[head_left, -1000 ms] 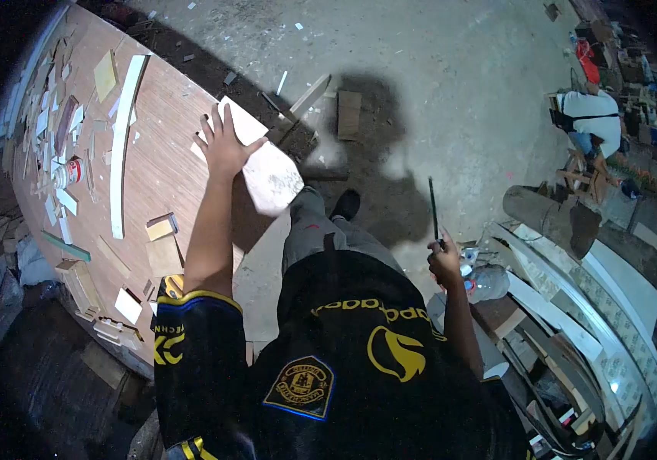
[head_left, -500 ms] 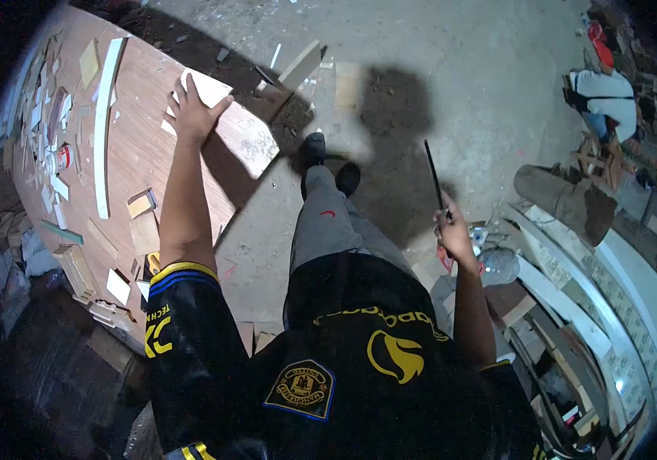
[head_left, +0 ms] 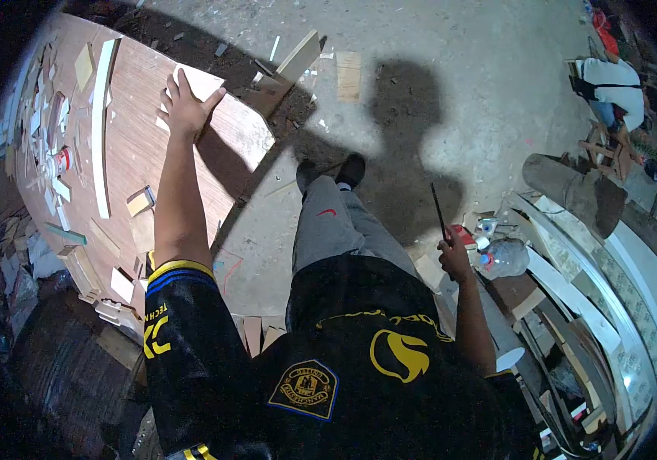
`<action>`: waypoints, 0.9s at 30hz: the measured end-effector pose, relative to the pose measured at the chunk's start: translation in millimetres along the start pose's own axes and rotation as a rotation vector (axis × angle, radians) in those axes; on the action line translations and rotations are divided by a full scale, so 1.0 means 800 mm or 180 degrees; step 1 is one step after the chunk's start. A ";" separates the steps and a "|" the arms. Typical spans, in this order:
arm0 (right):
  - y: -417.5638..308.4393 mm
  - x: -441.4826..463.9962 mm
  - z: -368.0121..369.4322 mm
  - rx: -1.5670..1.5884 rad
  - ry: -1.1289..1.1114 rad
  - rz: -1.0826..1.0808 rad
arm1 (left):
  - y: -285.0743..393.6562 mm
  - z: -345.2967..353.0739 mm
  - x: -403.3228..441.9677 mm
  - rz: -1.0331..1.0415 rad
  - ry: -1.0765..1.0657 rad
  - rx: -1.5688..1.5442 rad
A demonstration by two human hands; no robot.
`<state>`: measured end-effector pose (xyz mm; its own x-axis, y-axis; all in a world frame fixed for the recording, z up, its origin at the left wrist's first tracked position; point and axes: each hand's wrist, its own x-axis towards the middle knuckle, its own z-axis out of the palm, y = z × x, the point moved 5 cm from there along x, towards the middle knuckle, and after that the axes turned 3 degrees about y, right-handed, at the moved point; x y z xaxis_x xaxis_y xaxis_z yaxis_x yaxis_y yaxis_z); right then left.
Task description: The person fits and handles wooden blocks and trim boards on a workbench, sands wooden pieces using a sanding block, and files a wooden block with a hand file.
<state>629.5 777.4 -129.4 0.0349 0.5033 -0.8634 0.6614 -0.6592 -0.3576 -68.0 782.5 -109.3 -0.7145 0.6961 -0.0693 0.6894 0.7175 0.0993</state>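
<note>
Fingers spread, my left hand (head_left: 186, 112) lies flat on a small pale board (head_left: 199, 83) near the far edge of the wooden tabletop (head_left: 141, 107). Beside the hand, a whitish patch with dark stains (head_left: 256, 132) shows at the table's right corner. My right hand (head_left: 454, 257) is closed round the lower end of a long, thin dark tool (head_left: 439, 208), which points forward over the floor. What kind of tool it is I cannot tell.
A long white strip (head_left: 101, 126), wood scraps and a small can (head_left: 61, 160) lie on the table. To the right are a plastic bottle (head_left: 505, 257), curved panels (head_left: 574, 268) and a log (head_left: 555, 178). Another person (head_left: 611, 83) is at the far right.
The view has shifted, and the left hand with the pale board now appears farther left. The feet have moved on the floor. My right hand still holds the dark tool.
</note>
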 end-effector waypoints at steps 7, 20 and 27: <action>0.013 0.017 0.001 -0.0262 -0.0099 0.0047 | -0.004 0.003 -0.001 0.0053 0.0155 -0.0032; 0.010 0.057 0.067 0.0080 -0.0481 0.0458 | -0.015 0.013 0.000 0.0313 0.0479 -0.0122; 0.072 0.068 0.124 0.0456 -0.0530 0.0459 | 0.100 0.008 -0.232 -0.0774 0.0677 -0.3709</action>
<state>595.5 711.2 -232.3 -0.0105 0.3074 -0.9515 0.5454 -0.7958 -0.2631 120.5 711.0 -94.7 -0.8914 0.4496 -0.0565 0.0919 0.3015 0.9490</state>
